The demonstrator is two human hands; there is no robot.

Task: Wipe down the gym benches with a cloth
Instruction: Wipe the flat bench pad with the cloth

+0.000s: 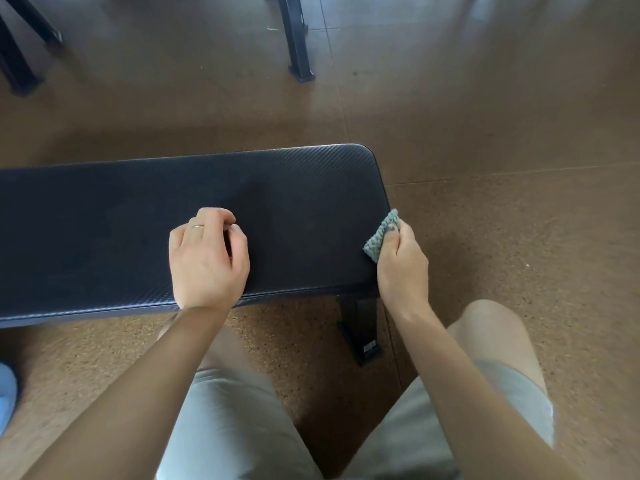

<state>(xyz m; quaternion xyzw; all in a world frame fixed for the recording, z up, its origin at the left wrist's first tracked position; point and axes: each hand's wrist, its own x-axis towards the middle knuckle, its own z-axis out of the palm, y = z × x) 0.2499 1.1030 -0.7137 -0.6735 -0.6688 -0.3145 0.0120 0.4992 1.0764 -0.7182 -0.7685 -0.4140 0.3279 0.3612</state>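
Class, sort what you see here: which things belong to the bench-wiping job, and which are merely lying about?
Belongs to the job:
- black padded bench
- green knitted cloth, pinched in the right hand
- left hand, curled, resting on the bench

Just lying about:
- black metal frame leg
- blue object at the left edge

A black padded bench surface (104, 216) is spread across the frame's middle left, stood on brown speckled floor (502, 220); a left hand (207, 258) is rested on it.
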